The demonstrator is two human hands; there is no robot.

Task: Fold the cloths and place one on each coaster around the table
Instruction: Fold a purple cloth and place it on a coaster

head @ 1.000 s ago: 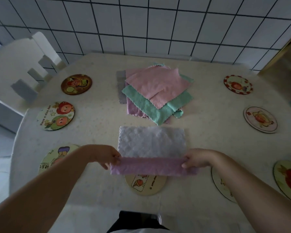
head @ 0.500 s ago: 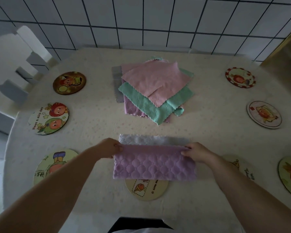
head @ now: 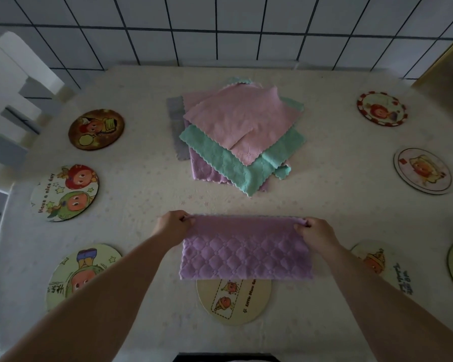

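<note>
A purple quilted cloth [head: 246,250] lies folded in half on the table in front of me. My left hand [head: 173,226] pinches its far left corner and my right hand [head: 315,232] pinches its far right corner. The cloth's near edge overlaps the top of a cream coaster [head: 233,301] close to the table's front edge. A loose pile of cloths [head: 236,131] sits at the table's middle, with a pink cloth on top, a teal one under it and purple and grey ones below.
Several round picture coasters ring the table [head: 141,178]: three on the left [head: 96,129] [head: 64,193] [head: 80,275], others on the right [head: 382,108] [head: 422,171] [head: 387,267]. A white chair [head: 13,105] stands at the far left. A tiled wall [head: 220,27] backs the table.
Both hands carried the cloth's near edge away from me and laid it over the far edge, so the white underside is now covered and the purple side faces up.
</note>
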